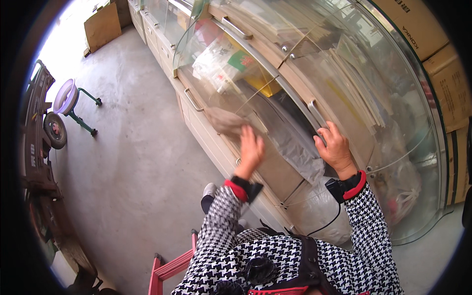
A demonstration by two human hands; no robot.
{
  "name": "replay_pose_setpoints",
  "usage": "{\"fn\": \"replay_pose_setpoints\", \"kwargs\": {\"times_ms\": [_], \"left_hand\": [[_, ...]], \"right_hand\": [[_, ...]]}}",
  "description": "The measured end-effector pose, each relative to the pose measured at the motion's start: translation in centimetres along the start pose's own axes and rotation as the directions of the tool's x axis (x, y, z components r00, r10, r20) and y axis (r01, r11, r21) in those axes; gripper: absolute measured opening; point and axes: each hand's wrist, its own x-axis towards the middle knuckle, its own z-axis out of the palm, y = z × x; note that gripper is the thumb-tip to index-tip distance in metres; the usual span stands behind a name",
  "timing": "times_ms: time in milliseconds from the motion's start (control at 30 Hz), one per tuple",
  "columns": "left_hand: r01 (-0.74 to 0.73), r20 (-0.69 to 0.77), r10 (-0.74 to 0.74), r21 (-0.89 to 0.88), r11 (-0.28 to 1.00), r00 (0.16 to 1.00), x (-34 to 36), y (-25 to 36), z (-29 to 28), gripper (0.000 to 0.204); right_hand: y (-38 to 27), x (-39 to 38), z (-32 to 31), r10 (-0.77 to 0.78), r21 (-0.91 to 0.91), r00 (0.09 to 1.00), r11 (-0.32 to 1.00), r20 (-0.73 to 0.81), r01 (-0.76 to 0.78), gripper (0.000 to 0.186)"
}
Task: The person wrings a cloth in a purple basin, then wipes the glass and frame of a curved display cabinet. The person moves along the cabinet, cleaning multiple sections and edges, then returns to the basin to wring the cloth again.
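In my left hand (251, 151) is a greyish-brown cloth (225, 121), smeared by motion. The cloth lies over the glass top of a display counter (260, 172), close to a metal handle (193, 100). My right hand (337, 150) is at the counter's metal frame, just below another handle (314, 112). Its fingers are bent but apart from the thumb, and I see nothing held in it. Under the glass are a white and green plastic bag (221, 61), a yellow bag (263, 83) and grey plastic sheeting (295, 142).
Cardboard boxes (445, 83) are stacked beyond the curved glass at the right. A red metal stool or ladder (172, 265) stands by my left side. Further left are a purple basin (65, 97) on a green stand and a wheeled cart (37, 142). A cardboard sheet (103, 27) leans at the back.
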Motion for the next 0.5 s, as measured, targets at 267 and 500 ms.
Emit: {"fn": "replay_pose_setpoints", "kwargs": {"times_ms": [267,500], "left_hand": [[-0.343,0.424,0.344,-0.082,0.936,0.838,-13.9,8.1,0.0,0.068],[-0.296,0.019,0.299,0.228,0.928,0.954,0.4,1.0,-2.0,0.051]], "right_hand": [[0.1,0.1,0.2,-0.025,-0.030,1.000,0.999,-0.016,0.025,0.019],[0.1,0.2,0.6,-0.005,-0.042,1.000,0.999,-0.021,0.004,0.019]]}}
